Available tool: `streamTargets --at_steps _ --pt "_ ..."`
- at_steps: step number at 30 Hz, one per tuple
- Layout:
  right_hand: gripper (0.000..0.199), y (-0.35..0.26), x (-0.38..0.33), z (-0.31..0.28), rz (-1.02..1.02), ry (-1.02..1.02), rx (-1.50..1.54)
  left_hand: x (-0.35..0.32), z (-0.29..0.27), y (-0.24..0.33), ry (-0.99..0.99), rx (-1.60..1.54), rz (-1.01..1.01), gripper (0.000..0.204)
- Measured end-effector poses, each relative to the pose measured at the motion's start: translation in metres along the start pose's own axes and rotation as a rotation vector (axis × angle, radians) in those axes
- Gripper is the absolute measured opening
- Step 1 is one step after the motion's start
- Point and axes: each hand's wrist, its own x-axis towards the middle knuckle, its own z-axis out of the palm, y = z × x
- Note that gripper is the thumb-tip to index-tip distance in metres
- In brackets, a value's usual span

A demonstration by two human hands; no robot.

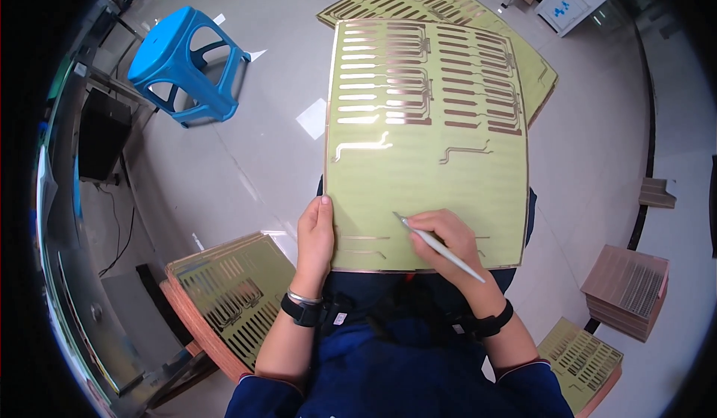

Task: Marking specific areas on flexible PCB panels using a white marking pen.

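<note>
A large yellow-green circuit board panel with copper traces rests on my lap. My left hand grips its left edge near the lower corner, with the thumb on top and the other fingers hidden behind the edge. Pinched in my right hand like a pen is a slim, pale craft knife. Its pointed dark tip is at the bare lower middle of the panel; whether it touches the surface I cannot tell. Long copper strips fill the panel's upper half, and a few thin traces run near the bottom.
More panels lie on the floor beyond my lap. Stacked panels stand at the left and lower right. Farther right is a stack of brownish boards. A blue plastic stool stands at the far left, near a bench with equipment.
</note>
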Motion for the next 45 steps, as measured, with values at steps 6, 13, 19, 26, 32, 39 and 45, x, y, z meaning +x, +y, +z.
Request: streamTargets --at_steps 6,13,19,26,32,39,45 --pt "0.012 0.009 -0.015 -0.026 0.295 0.158 0.099 0.004 -0.034 -0.003 -0.18 -0.222 -0.249 0.04" --pt "0.025 0.039 -0.038 -0.087 0.43 0.482 0.023 -0.007 -0.035 0.003 -0.177 -0.434 -0.294 0.039" --pt "0.031 0.038 -0.041 -0.074 0.201 0.322 -0.601 -0.01 -0.005 0.023 -0.042 -0.35 -0.255 0.034" --pt "0.037 0.053 -0.043 -0.073 0.286 0.432 -0.398 -0.012 0.005 -0.006 0.103 -0.117 0.095 0.034" --pt "0.04 0.07 -0.03 -0.103 0.338 0.506 0.042 -0.02 -0.001 -0.005 0.153 -0.085 0.228 0.033" --pt "0.036 0.08 0.013 -0.131 0.55 0.44 0.692 -0.02 -0.005 0.0 0.133 -0.169 0.271 0.033" --pt "0.025 0.043 0.015 -0.118 0.415 0.554 0.707 -0.021 -0.01 -0.004 0.101 -0.231 0.24 0.032"
